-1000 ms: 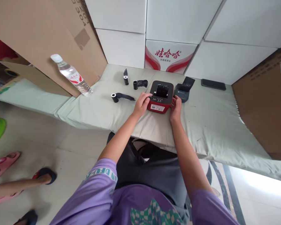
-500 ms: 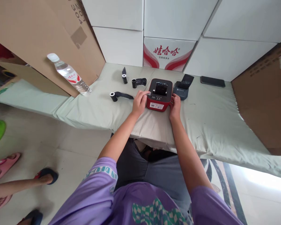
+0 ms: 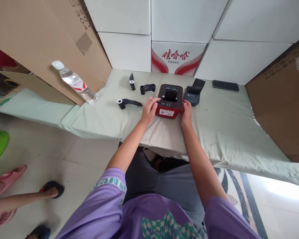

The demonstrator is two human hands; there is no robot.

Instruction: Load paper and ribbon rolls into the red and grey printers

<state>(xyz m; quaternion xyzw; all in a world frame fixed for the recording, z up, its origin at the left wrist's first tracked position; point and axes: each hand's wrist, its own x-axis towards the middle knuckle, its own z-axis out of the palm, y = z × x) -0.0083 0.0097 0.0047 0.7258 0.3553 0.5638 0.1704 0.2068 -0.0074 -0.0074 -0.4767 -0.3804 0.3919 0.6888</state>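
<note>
On the pale cloth-covered table (image 3: 221, 132) before me sits the red printer (image 3: 169, 103), labelled front facing me, long axis running away. My left hand (image 3: 149, 111) and right hand (image 3: 186, 113) clasp its sides, fingers curled.

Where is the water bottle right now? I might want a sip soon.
In the head view the water bottle stands far left on the green cloth, against the leaning cardboard sheet, well left of the black rolls and the red printer.
</note>
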